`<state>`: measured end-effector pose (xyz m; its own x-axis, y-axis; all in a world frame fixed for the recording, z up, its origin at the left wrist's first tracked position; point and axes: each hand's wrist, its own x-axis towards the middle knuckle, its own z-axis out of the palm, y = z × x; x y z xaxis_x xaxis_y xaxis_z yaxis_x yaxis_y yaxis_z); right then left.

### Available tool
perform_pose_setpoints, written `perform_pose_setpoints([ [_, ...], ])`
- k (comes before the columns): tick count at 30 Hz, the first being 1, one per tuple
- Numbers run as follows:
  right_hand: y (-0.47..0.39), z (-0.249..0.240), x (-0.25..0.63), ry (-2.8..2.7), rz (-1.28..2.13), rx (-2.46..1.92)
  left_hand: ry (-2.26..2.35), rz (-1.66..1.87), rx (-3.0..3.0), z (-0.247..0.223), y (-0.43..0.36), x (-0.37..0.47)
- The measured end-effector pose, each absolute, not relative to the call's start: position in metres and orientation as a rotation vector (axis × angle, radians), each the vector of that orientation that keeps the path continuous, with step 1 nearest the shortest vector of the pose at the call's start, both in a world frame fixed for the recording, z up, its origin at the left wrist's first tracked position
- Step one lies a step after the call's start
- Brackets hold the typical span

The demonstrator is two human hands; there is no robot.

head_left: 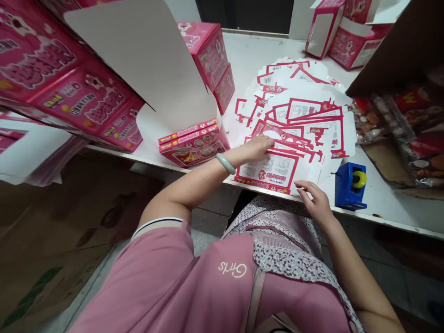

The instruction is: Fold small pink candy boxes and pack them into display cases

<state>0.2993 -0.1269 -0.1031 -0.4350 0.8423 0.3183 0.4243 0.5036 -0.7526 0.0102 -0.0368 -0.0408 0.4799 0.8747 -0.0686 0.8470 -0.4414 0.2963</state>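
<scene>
Flat, unfolded pink-and-white cartons (312, 111) lie in a loose, overlapping pile on the white table. My left hand (258, 148), with a pale green bangle on its wrist, reaches over the near part of the pile. Its fingers are bent down on the edge of a flat carton (294, 150); the fingertips are partly hidden. Nearest me lies another flat carton (267, 171), printed side up, along the table edge. My right hand (314, 199) hovers by this carton's right corner, thumb and fingers apart, holding nothing.
Folded pink boxes (194, 150) stand left of the pile, with more boxes (86, 97) stacked further left. A blue tape dispenser (350, 185) sits by the right front edge. Beyond it is a cardboard box holding packaged sweets (412, 129). Open pink boxes (350, 41) stand at the back right.
</scene>
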Motion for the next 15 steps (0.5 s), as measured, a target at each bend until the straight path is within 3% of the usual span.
perform_pose_setpoints([
  [5, -0.091, -0.093, 0.278, -1.877, 0.603, -1.164, 1.165, 0.343, 2.292, -0.005, -0.033, -0.010],
  [11, -0.033, -0.061, 0.244, -1.615, 0.945, -1.167, 1.300, 0.673, 2.221, 0.001, -0.032, -0.007],
  [15, -0.021, -0.020, 0.248, -1.614, 0.855, -1.113, 1.037, 0.719, 2.065, 0.019, -0.034, -0.006],
])
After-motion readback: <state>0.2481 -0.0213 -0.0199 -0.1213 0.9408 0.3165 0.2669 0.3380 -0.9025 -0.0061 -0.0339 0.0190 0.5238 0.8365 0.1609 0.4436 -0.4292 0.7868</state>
